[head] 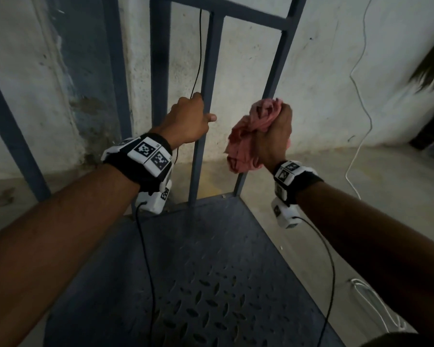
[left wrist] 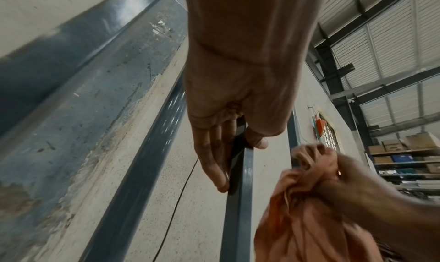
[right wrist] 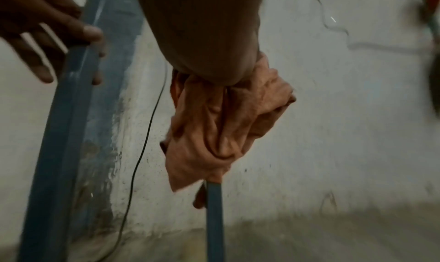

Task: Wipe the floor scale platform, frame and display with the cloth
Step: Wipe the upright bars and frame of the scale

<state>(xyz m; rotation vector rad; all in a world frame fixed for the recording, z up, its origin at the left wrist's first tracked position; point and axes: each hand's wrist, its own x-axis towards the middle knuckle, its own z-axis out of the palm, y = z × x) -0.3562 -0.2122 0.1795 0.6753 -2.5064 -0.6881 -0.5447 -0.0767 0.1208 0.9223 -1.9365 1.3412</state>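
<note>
The wall (head: 323,71), whitewashed and stained, fills the back of the head view from 9 to 3 o'clock, with the concrete floor (head: 361,171) at its foot. Against it stands the scale's blue-grey frame (head: 277,71): upright bars joined by a crossbar near 12 o'clock. At 6 o'clock lies the platform (head: 211,271), dark tread plate with raised lozenges, the frame's uprights rising from its far edge.

The cloth (head: 246,139), pink and crumpled, is at the centre, slightly toward 3 o'clock, bunched around the frame's right upright with a loose tail hanging toward 7 o'clock. The right hand (head: 276,136) is clenched round it, fingers curled over the wad and the bar behind; the right wrist view shows the cloth (right wrist: 221,127) wrapped on the bar, which comes out below it toward 6 o'clock.

The left hand (head: 188,118) is just left of centre on the middle upright, fingers behind the bar and thumb across its front, gripping it. In the left wrist view the left hand (left wrist: 228,115) closes on that bar with the cloth (left wrist: 307,200) at 4 o'clock.

A thin black cable (head: 198,58) hangs down the wall beside the left hand. A white cord (head: 361,101) trails down the wall at 2 o'clock and coils on the floor at 4 o'clock.
</note>
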